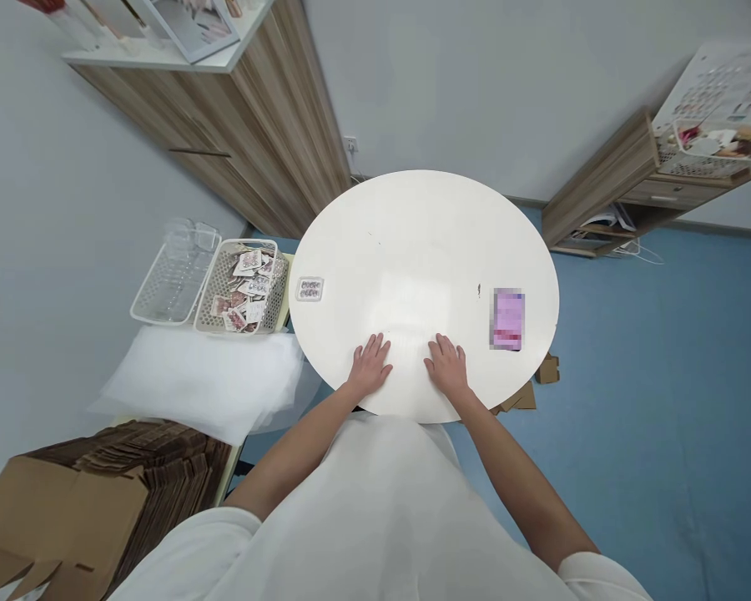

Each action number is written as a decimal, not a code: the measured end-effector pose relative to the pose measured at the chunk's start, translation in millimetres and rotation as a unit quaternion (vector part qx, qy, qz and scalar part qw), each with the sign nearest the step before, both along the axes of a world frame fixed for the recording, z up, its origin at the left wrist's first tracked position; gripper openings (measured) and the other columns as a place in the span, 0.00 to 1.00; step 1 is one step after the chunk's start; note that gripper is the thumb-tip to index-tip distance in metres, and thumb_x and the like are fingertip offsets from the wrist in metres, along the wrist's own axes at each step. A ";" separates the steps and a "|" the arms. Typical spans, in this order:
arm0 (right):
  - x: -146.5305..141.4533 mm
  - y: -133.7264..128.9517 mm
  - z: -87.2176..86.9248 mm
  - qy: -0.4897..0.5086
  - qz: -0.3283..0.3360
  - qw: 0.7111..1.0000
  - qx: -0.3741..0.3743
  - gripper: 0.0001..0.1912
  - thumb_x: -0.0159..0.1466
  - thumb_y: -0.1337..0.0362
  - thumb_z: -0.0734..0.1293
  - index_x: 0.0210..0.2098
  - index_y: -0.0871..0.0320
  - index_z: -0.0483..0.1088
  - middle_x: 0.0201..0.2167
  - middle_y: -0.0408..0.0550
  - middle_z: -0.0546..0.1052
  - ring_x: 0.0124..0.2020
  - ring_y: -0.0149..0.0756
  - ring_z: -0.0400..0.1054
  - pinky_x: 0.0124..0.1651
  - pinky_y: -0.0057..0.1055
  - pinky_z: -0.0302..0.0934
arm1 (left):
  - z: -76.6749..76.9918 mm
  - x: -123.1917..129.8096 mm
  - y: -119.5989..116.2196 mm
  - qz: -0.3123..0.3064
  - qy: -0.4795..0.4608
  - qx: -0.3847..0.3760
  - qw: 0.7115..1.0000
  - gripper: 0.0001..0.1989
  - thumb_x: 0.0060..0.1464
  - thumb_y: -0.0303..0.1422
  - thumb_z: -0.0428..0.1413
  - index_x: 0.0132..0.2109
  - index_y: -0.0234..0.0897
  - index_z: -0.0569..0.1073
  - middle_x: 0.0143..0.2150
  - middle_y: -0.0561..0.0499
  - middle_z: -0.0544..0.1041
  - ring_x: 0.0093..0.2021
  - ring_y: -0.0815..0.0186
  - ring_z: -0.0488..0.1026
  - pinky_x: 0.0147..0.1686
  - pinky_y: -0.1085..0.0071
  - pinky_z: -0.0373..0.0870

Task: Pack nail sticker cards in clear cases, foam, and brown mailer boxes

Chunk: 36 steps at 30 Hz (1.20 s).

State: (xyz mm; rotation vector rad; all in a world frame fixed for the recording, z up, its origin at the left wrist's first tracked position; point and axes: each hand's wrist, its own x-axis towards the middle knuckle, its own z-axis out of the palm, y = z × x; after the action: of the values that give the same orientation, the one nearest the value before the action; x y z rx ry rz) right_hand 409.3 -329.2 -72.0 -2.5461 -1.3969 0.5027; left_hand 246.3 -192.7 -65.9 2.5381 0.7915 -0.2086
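Both palms rest on the near part of a white oval table (413, 225). My left hand (369, 366) lies flat with its fingers spread and nothing in it. To its right, my right hand (446, 365) is also flat on the surface, fingers apart, holding nothing. A small clear case with several round pieces inside (309, 290) sits at the table's left edge, apart from my left hand. Over on the right lies a blurred pink-purple rectangle (508, 320), whose kind I cannot make out. A small dark mark (479, 290) shows beside it.
Left of the table stand a basket of small printed packets (206, 310) and a basket of clear plastic boxes (138, 309). White sheets (213, 371) and stacked flat cardboard boxes (68, 517) lie nearer. A wooden cabinet (275, 108) and a low shelf unit (607, 179) stand beyond.
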 end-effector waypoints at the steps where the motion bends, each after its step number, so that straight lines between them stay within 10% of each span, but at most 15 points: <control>1: -0.6 1.0 -0.1 -0.003 -0.005 1.000 0.000 0.18 0.61 0.63 0.55 0.51 0.57 0.59 0.60 0.55 0.55 0.60 0.46 0.46 0.57 0.50 0.39 | -0.6 -0.5 0.4 0.000 -0.005 -0.005 1.000 0.25 0.54 0.35 0.45 0.60 0.42 0.54 0.64 0.45 0.49 0.64 0.55 0.42 0.57 0.52 0.42; 13: -18.8 21.1 16.0 -0.052 -0.135 0.989 0.017 0.19 0.60 0.59 0.54 0.48 0.59 0.63 0.58 0.57 0.57 0.59 0.50 0.47 0.54 0.48 0.47 | 3.2 -26.3 21.2 -0.046 -0.080 -0.076 0.993 0.24 0.55 0.37 0.45 0.59 0.40 0.55 0.65 0.46 0.46 0.64 0.57 0.41 0.58 0.56 0.42; 26: -108.3 224.1 15.5 0.260 -0.038 0.961 0.089 0.22 0.56 0.61 0.60 0.51 0.57 0.61 0.53 0.52 0.63 0.55 0.41 0.56 0.56 0.41 0.53 | -6.6 -91.0 198.3 0.332 -0.242 -0.208 0.888 0.31 0.50 0.31 0.49 0.61 0.37 0.50 0.64 0.43 0.47 0.63 0.58 0.47 0.57 0.60 0.54; 36: -122.1 272.6 20.2 0.451 -0.144 0.876 0.092 0.35 0.50 0.65 0.65 0.57 0.57 0.53 0.57 0.49 0.59 0.57 0.40 0.53 0.55 0.38 0.54 | -11.0 -84.2 216.9 0.345 -0.231 -0.365 0.833 0.34 0.42 0.23 0.51 0.59 0.36 0.55 0.59 0.43 0.58 0.58 0.58 0.57 0.54 0.62 0.59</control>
State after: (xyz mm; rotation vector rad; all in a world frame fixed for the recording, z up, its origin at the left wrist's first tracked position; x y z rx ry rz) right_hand 287.2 -56.6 -51.8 -1.8596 -0.6601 1.2104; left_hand 162.1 24.3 -76.9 1.3831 1.0964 0.2895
